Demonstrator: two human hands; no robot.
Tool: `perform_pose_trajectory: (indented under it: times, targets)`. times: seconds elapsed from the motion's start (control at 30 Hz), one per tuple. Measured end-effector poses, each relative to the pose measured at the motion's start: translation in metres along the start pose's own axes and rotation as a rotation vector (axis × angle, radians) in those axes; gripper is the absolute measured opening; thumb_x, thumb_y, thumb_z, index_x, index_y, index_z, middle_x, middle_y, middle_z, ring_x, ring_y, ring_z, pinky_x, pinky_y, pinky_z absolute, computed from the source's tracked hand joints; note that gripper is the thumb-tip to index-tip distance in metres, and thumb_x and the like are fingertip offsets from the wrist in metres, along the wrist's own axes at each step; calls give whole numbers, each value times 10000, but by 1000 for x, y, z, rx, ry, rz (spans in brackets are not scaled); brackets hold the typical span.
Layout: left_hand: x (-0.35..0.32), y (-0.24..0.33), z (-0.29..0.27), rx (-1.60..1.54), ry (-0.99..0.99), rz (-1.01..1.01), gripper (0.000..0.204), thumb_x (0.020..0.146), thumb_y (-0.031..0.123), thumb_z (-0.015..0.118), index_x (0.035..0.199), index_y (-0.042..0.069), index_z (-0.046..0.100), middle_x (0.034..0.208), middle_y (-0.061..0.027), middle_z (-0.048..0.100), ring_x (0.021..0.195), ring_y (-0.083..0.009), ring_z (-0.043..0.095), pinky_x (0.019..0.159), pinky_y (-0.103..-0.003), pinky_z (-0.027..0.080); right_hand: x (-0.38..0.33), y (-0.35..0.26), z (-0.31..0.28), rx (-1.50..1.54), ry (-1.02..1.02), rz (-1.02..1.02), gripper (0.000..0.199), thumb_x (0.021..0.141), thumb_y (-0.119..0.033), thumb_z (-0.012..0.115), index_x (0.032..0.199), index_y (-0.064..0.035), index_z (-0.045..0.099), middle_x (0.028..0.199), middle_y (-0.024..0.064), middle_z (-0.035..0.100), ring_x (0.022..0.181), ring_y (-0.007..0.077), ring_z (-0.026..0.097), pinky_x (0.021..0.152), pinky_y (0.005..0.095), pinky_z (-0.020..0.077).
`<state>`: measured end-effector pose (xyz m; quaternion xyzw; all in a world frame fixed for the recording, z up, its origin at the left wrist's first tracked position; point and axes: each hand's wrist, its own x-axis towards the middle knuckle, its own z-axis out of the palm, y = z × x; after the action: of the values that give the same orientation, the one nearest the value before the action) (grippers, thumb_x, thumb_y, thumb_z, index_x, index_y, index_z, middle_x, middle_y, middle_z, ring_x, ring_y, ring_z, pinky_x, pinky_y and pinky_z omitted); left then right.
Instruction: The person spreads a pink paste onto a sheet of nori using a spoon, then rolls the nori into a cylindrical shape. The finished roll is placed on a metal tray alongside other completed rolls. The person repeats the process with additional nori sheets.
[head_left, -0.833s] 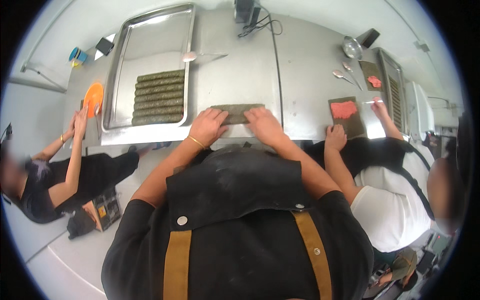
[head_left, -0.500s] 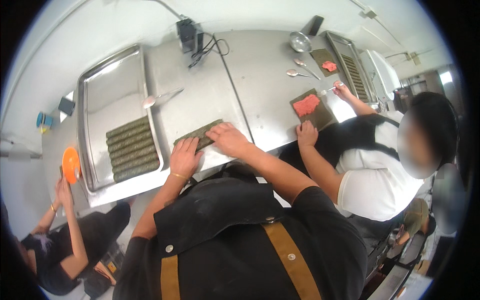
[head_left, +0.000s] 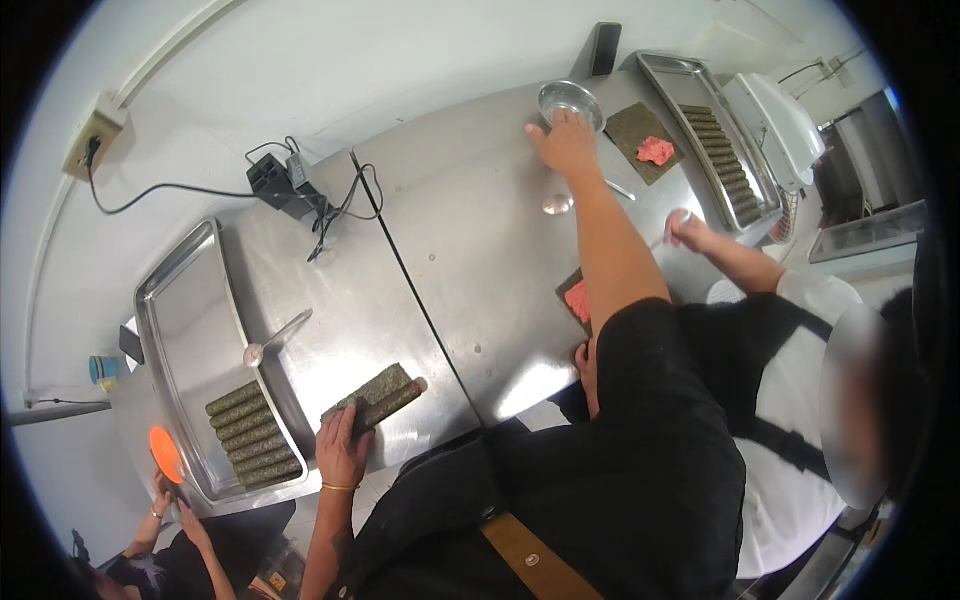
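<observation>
1. The roll (head_left: 385,395), dark green, lies slantwise on the table (head_left: 425,330), in front of the person. It looks wider than a finished one, perhaps not wound tight; something pinkish shows at its right end.
2. The left hand (head_left: 343,445) has its fingers laid out, not balled, over the roll's left end, probably to keep it from slipping or springing loose. How hard it presses, I can't tell.
3. The right hand (head_left: 568,145) is stretched to the steel bowl (head_left: 566,95), thumb well apart, fingers dipping inside its rim. I see nothing held, though the fingertips and whatever the bowl contains are hard to make out.
4. Left of the roll, finished rolls (head_left: 250,432) sit side by side in the tray (head_left: 185,300), likely packed close to save room. A spoon (head_left: 255,355) leans on its rim, perhaps to keep its head off the table.
5. The right arm covers part of the neighbour's sheet with pink filling (head_left: 578,300). The neighbour's utensil is blurred, and one neighbouring hand (head_left: 587,365) half hidden.
</observation>
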<state>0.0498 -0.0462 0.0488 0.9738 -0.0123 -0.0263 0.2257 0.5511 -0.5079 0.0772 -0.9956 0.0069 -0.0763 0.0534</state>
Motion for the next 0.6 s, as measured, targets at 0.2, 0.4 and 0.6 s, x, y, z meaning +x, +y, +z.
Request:
perform_pose_trajectory:
  times: [0.2, 0.4, 0.6]
  targets:
    - [1, 11, -7, 63, -8, -22, 806, 791, 186, 919, 1519, 59, 596, 1381, -192, 692, 1314, -406, 628, 1127, -511, 473, 28, 19, 13, -13, -164, 38, 941, 1063, -771, 369, 1473, 36, 630, 1494, 263, 641, 1448, 416, 552, 1243, 534, 367]
    - [-29, 5, -5, -17, 153, -152, 909, 799, 256, 946, 1581, 60, 525, 1419, -221, 651, 1310, -427, 609, 1135, -525, 466, 78, 52, 53, -12, -270, -12, 1007, 1072, -774, 255, 1407, 74, 681, 1490, 324, 623, 1432, 508, 560, 1249, 568, 367]
    - [-63, -3, -2, -43, 196, -305, 993, 797, 320, 955, 1604, 36, 451, 1439, -229, 611, 1344, -428, 574, 1163, -503, 469, 126, 79, 45, 1077, -73, 329, 378, 1080, -397, 679, 935, -51, 724, 858, 90, 684, 784, 233, 641, 761, 394, 518]
